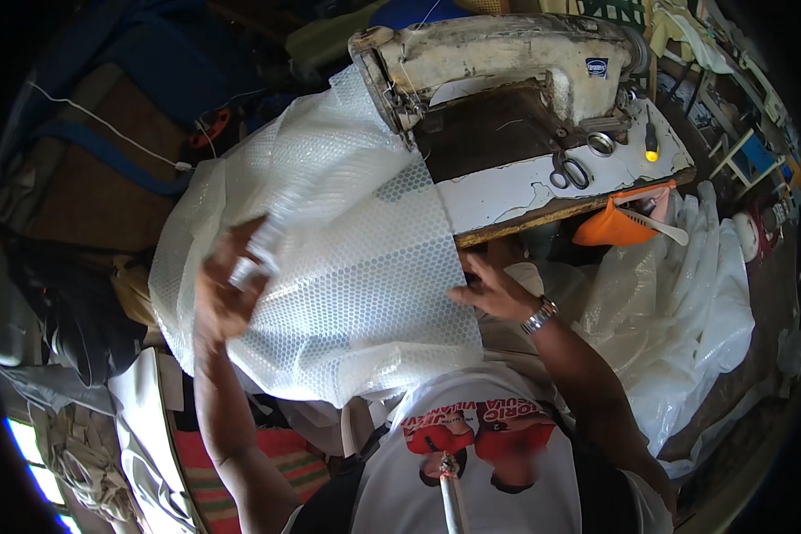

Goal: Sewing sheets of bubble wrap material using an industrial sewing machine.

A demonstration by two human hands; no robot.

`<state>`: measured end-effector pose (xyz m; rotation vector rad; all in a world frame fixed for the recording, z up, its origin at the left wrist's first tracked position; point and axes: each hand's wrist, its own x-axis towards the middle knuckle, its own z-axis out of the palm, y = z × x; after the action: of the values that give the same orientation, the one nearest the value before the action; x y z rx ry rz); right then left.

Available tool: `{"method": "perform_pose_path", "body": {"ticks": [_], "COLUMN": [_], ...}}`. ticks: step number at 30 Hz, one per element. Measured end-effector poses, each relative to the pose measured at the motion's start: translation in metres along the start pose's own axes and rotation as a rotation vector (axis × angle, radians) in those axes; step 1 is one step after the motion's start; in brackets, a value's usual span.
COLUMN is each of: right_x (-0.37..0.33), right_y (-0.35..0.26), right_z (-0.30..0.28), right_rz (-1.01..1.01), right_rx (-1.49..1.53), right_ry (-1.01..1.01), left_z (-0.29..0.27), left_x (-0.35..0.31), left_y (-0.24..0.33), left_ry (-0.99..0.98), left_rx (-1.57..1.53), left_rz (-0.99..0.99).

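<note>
a wide sheet of clear bubble wrap (pixel 356 303) takes up the middle, draped and rumpled, running from the needle end of the machine down toward the person's lap. slack hides its true long axis, but its straight right edge slopes from near the needle toward the person. to its right, a loose heap of clear plastic (pixel 685 303) hangs beside the desk (pixel 494 198), whose white top is chipped. on that desk stands a worn sewing machine (pixel 498 60), its head at the left, by the wrap's upper part; whether the wrap passes beneath the needle i cannot tell.

the wrap lies between the two hands and spreads up and away from them. the left hand (pixel 230 289) is over its left part, blurred, fingers curled; whether it pinches a fold i cannot tell. the right hand (pixel 500 289) is at the right edge, just below the desk's front, fingers parted, gripping nothing that shows. of the two, the right is nearer that straight edge and the desk.

an orange pouch (pixel 612 226) hangs at the desk's front edge. smaller still are the black scissors (pixel 569 169), the yellow-tipped screwdriver (pixel 651 138) and a metal ring (pixel 601 143), all on the desktop.
</note>
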<state>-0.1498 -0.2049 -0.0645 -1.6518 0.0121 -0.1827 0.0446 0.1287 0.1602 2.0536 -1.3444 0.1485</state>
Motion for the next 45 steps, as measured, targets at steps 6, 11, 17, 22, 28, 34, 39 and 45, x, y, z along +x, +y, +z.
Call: {"method": "perform_pose_path", "body": {"ticks": [6,11,17,22,28,34,39,45], "right_x": [-0.006,-0.021,-0.045,-0.051,-0.045,-0.057,-0.066,-0.031], "right_y": [0.011,0.028,0.029,-0.01,-0.024,-0.039,-0.036,-0.082], "right_z": [0.023,0.03,0.028,0.021,0.01,0.019,0.016,-0.123], "right_rz": [0.228,-0.077,0.269,0.419,0.418,-0.067,0.063,-0.217], "right_rx": [-0.119,0.229,0.607,0.904,-0.044,-0.118,-0.333,-0.675], "right_ry": [-0.184,-0.148,-0.133,-0.042,-0.386,-0.066,-0.084,0.504], "left_z": [0.112,0.151,0.147,0.164,0.167,0.167,0.215,0.217], "left_x": [-0.027,-0.048,-0.051,-0.052,-0.036,0.039,0.056,0.04], "left_y": [0.084,0.099,0.104,0.103,0.099,0.079,0.079,0.058], "left_ry": [-0.447,-0.491,-0.503,-0.505,-0.569,-0.445,-0.764,-0.62], "left_rx": [-0.182,-0.103,-0.096,-0.04,0.007,0.092,0.476,0.256], "left_rz": [0.082,0.046,0.027,0.112,0.24,0.385,0.436,0.456]}}
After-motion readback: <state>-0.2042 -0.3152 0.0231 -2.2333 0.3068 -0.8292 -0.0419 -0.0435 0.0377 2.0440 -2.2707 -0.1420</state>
